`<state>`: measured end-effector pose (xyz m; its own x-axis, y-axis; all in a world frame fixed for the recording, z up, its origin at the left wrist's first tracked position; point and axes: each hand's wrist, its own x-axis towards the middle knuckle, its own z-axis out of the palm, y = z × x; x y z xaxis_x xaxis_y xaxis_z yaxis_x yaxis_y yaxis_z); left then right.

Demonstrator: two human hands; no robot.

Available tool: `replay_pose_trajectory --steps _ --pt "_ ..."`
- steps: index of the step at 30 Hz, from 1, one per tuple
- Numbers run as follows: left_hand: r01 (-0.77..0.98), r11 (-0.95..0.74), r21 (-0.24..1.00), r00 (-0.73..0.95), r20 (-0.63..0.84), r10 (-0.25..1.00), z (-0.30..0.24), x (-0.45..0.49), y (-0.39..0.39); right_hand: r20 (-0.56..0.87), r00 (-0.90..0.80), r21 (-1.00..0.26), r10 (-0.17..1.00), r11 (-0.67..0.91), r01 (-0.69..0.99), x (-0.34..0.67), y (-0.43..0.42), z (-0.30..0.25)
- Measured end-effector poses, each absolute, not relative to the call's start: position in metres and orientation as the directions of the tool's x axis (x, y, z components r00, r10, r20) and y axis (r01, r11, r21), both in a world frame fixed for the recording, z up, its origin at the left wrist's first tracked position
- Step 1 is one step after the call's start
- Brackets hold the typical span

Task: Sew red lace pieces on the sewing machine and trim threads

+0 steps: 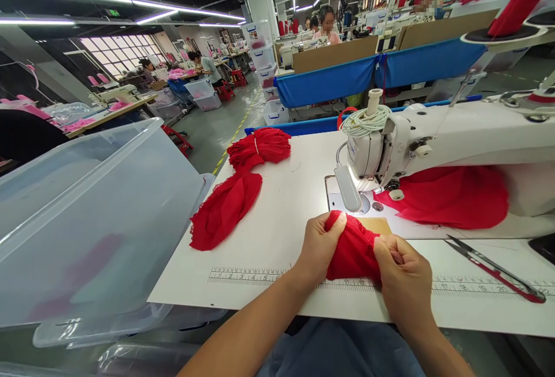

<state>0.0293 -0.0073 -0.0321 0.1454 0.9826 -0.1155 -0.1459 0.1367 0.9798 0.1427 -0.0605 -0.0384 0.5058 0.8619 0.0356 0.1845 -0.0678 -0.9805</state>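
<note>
A small bunched piece of red lace fabric (352, 250) is held between both my hands just in front of the sewing machine's needle plate (342, 200). My left hand (318, 245) pinches its left end, thumb on top. My right hand (403, 278) is closed in a fist on its right end. Both rest over the printed ruler (243, 276) on the white table (277, 209). The white sewing machine (433, 140) stands behind, with more red fabric (451, 195) lying under its arm.
A bundle of red lace pieces (243, 186) lies at the table's left. Red-handled thread snips (494, 267) lie at the right. A clear plastic bin (87, 221) sits left of the table. Other people work at sewing stations behind.
</note>
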Motion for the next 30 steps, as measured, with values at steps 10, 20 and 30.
replay_pose_trajectory --steps 10,20,30 --pt "-0.189 0.176 0.966 0.125 -0.154 0.98 -0.031 0.027 -0.004 0.009 0.484 -0.999 0.875 -0.011 0.039 0.142 -0.058 -0.044" --pt "0.504 -0.437 0.745 0.403 0.245 0.882 -0.013 0.021 -0.016 0.101 0.205 -0.994 0.973 0.108 -0.019 0.167 -0.05 -0.034" --pt "0.195 -0.062 0.979 0.293 0.002 0.956 -0.011 0.03 0.002 0.322 0.293 -0.841 0.9 0.129 0.525 0.213 -0.063 -0.016"
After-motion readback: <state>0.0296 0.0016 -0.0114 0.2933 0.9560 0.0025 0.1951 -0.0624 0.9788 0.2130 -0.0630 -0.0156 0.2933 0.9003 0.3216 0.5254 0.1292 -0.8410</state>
